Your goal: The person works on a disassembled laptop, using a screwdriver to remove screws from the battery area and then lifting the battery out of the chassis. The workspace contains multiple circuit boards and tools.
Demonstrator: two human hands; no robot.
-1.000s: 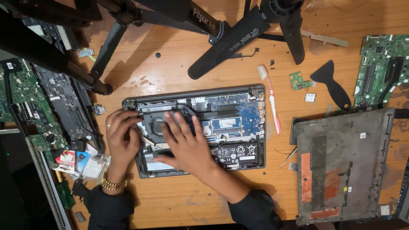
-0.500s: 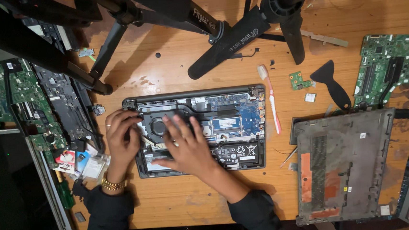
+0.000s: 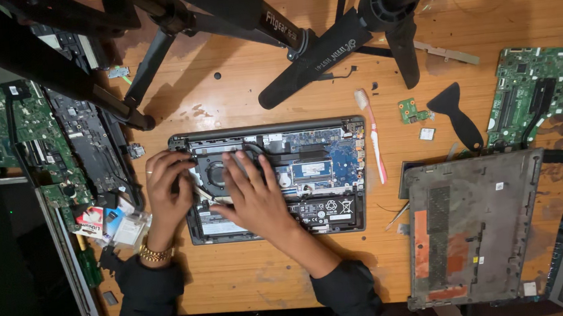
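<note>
Both hands are working inside the opened grey laptop base [image 3: 311,205] lying mid-tabletop [image 3: 250,279]: the right hand [image 3: 254,196] is pressing flat, fingers spread, beside the round black cooling fan [image 3: 217,176], while the left hand [image 3: 168,186] is curling at the fan's left edge, grasp unclear. The grey bottom cover [image 3: 471,230] is already lying aside; the fan and blue board [image 3: 334,157] are sitting in place beyond.

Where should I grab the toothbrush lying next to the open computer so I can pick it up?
Probably grip the toothbrush by its long pink handle, pinching from above near the middle. It lies flat on the wooden table, bristle head at the far end, and the open laptop crowds its left side.
</note>
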